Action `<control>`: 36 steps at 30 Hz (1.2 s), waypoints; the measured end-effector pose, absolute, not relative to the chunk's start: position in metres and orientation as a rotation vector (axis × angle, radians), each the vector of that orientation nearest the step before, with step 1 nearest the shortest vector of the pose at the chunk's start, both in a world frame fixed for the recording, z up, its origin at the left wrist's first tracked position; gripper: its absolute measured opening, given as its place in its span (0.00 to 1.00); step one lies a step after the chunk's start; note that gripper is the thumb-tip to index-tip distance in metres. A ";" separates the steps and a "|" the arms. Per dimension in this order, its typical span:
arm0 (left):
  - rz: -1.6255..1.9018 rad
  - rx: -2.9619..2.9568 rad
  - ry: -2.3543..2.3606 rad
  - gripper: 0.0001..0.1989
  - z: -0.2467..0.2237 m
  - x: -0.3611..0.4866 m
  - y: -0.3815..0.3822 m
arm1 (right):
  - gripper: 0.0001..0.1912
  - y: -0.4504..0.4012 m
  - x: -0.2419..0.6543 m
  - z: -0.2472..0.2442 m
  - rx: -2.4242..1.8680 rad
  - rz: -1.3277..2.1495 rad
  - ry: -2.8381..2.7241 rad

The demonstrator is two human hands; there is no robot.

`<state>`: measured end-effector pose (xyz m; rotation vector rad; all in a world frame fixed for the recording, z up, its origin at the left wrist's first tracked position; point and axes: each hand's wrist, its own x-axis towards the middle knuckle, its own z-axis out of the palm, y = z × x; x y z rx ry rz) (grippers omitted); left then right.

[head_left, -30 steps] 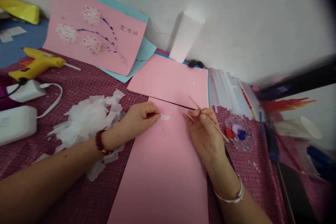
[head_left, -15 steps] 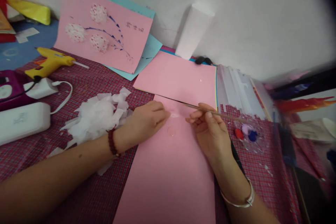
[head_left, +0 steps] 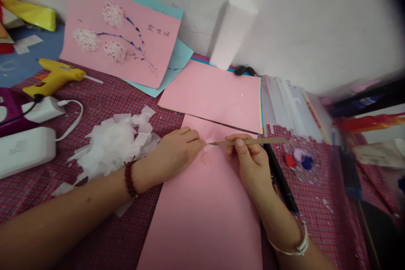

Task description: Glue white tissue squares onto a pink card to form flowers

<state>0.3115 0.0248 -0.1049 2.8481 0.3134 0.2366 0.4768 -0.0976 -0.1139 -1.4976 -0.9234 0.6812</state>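
Over a long pink paper sheet [head_left: 205, 215], my left hand [head_left: 174, 152] is closed in a pinch on a small white paper piece [head_left: 209, 141]. My right hand [head_left: 249, 156] grips a thin wooden stick [head_left: 262, 140] between thumb and fingers. The stick lies nearly level, its narrow tip pointing left and meeting the paper piece at my left fingertips. Just below them, a faint shiny ring [head_left: 206, 159] marks the pink sheet. To the left, beside my left wrist, lies a heap of cut white paper pieces [head_left: 110, 141].
A pink picture with white puffy flowers [head_left: 120, 33] leans on the wall. Pink sheets [head_left: 215, 93] are stacked behind my hands. A yellow glue gun [head_left: 57, 76] and a white power bank [head_left: 28, 149] lie left. A clear palette with paint [head_left: 305, 162] sits right.
The stick has come down and left, so its tip meets the white paper piece at my left fingertips. My left hand has stayed almost in place.
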 end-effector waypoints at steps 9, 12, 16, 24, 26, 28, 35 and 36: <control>-0.083 3.104 0.058 0.08 -0.086 0.321 0.024 | 0.10 -0.094 0.478 -0.115 -1.502 0.689 -0.895; -0.005 3.063 0.128 0.06 -0.095 0.324 0.025 | 0.10 -0.093 0.478 -0.115 -1.517 0.678 -0.903; 0.173 2.906 0.362 0.08 -0.110 0.327 0.031 | 0.10 -0.093 0.478 -0.116 -1.509 0.690 -0.873; -0.009 2.999 0.117 0.06 -0.094 0.318 0.034 | 0.11 -0.090 0.477 -0.114 -1.529 0.708 -0.850; -0.060 3.073 0.044 0.05 -0.090 0.317 0.032 | 0.11 -0.089 0.478 -0.114 -1.527 0.728 -0.836; -0.046 3.112 0.027 0.04 -0.089 0.318 0.030 | 0.11 -0.088 0.478 -0.115 -1.525 0.731 -0.834; 0.109 3.121 0.178 0.03 -0.104 0.324 0.030 | 0.10 -0.088 0.478 -0.116 -1.515 0.710 -0.841; 0.116 3.109 0.209 0.04 -0.105 0.325 0.031 | 0.10 -0.088 0.478 -0.116 -1.510 0.709 -0.843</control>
